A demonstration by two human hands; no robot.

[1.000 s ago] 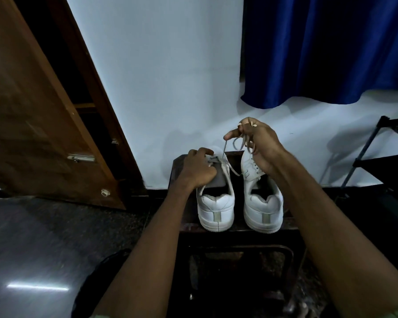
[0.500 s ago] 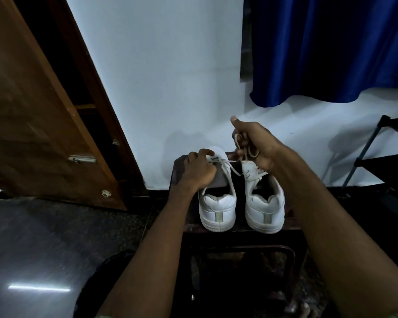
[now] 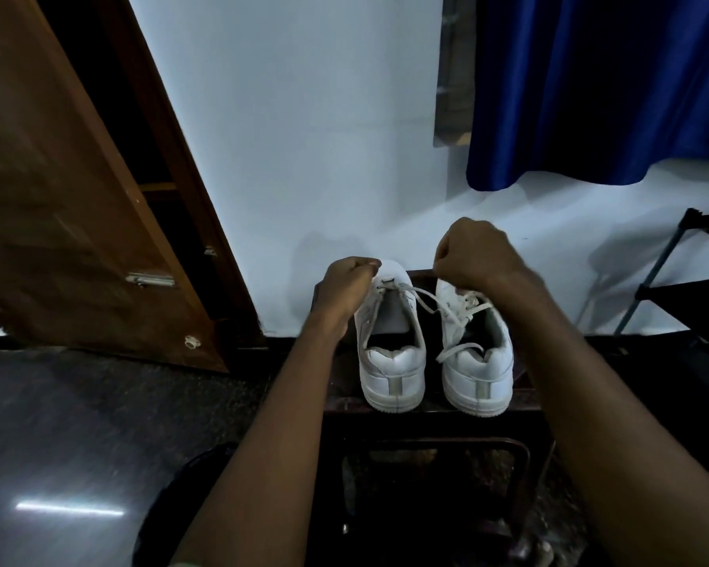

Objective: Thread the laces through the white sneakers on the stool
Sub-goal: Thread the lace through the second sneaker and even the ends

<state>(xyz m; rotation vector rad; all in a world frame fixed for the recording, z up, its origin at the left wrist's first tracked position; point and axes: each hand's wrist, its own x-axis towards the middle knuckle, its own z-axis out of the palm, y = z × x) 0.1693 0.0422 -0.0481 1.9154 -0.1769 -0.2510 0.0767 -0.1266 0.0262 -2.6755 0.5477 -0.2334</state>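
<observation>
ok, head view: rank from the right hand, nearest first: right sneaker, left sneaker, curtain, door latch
1. Right sneaker, directly under the right hand.
2. Left sneaker, just to its left, beside the left hand.
3. Curtain, up and to the right on the wall.
4. Door latch, far left on the wooden door.

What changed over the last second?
The right hand came down from its raised position to just above the right sneaker, fingers now curled in, lace trailing across both shoes. The left hand stayed at the left sneaker. Both sneakers stayed put on the stool.
</observation>
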